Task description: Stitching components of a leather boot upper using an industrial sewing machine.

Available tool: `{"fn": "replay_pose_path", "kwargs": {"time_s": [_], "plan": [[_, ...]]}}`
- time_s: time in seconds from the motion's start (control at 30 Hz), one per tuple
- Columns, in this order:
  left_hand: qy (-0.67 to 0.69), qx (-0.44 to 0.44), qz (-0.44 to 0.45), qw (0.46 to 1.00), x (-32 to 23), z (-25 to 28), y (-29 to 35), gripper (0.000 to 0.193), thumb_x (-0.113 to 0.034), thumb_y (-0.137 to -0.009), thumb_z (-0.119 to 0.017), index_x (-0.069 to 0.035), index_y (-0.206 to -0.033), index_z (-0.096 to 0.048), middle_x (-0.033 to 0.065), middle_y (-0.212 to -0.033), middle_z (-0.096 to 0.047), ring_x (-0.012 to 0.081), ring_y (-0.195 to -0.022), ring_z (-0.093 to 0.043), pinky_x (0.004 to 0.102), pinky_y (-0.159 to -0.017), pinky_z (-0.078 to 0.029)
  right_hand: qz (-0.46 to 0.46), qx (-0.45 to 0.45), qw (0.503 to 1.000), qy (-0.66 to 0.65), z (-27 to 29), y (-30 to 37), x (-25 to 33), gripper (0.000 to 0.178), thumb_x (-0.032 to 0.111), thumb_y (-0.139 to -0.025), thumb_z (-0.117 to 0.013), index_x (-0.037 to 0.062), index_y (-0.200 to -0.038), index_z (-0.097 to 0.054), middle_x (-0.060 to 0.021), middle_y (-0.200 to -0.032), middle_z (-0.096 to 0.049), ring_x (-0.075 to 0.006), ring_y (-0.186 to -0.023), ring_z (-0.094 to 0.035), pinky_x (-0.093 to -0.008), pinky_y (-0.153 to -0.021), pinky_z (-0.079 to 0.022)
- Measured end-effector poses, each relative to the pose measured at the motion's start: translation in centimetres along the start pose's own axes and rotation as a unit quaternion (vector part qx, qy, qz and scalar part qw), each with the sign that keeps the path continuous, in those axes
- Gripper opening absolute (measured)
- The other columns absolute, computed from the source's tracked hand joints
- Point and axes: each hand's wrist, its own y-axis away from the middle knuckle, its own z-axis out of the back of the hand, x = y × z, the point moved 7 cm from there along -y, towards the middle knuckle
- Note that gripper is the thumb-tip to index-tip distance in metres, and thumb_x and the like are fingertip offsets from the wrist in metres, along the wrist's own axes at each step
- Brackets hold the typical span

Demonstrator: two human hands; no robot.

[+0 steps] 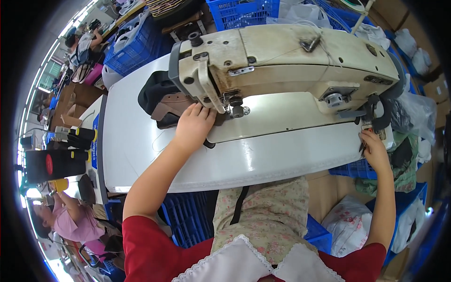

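Observation:
On the white sewing table, a brown and black piece of sewn material (171, 105) lies at the needle end of a cream industrial sewing machine (268, 75). My left hand (195, 124) rests on its brown part, fingers lying flat beside the presser foot; the fingertips are partly hidden against the machine. At the machine's right end, my right hand (374, 149) has its fingers closed near the table corner. A small dark pointed thing shows at those fingers, too small to name. A loose thread curls on the table left of my left forearm.
Blue crates (134, 44) stand beyond the table, with another crate (188, 218) below its front edge. White plastic bags (350, 218) lie on the floor at right. Two people sit at far left, one in a pink top (77, 223). A neighbouring machine (51, 164) stands at left.

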Motion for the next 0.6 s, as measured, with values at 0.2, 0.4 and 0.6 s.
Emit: {"fn": "replay_pose_path", "kwargs": {"time_s": [0.2, 0.4, 0.6], "plan": [[0.006, 0.004, 0.016, 1.0, 0.2, -0.6, 0.2, 0.035, -0.014, -0.079, -0.061, -0.003, -0.112, -0.066, 0.0107, -0.113, -0.067, 0.0269, -0.117, -0.059, 0.0392, -0.103, -0.044, 0.008, 0.009, 1.0, -0.005, 0.0, 0.3, 0.2, 0.038, -0.008, -0.073, -0.06, 0.0005, -0.111, -0.064, -0.0167, -0.113, -0.062, -0.0385, -0.109, -0.059, -0.0442, -0.093, -0.049], [0.0, -0.011, 0.024, 1.0, 0.2, -1.0, 0.1, 0.034, -0.015, -0.081, -0.06, -0.003, -0.112, -0.066, 0.0112, -0.116, -0.067, 0.0275, -0.122, -0.058, 0.0382, -0.104, -0.043, 0.043, -0.083, 0.99, 0.108, -1.1, -0.1, 2.2, 0.028, 0.0, -0.077, -0.062, 0.0008, -0.105, -0.064, -0.0172, -0.103, -0.062, -0.0383, -0.098, -0.059, -0.0453, -0.085, -0.049], [0.054, -0.026, 0.035, 0.998, 0.4, -0.6, -0.3, 0.032, -0.017, -0.085, -0.056, -0.003, -0.112, -0.065, 0.0143, -0.121, -0.066, 0.0281, -0.126, -0.055, 0.0412, -0.11, -0.038, -0.126, -0.158, 0.926, -0.32, -6.3, 1.0, 9.6, 0.016, 0.003, -0.089, -0.049, 0.0016, -0.097, -0.063, -0.0072, -0.089, -0.065, -0.0206, -0.077, -0.063, -0.0299, -0.069, -0.048]]}}
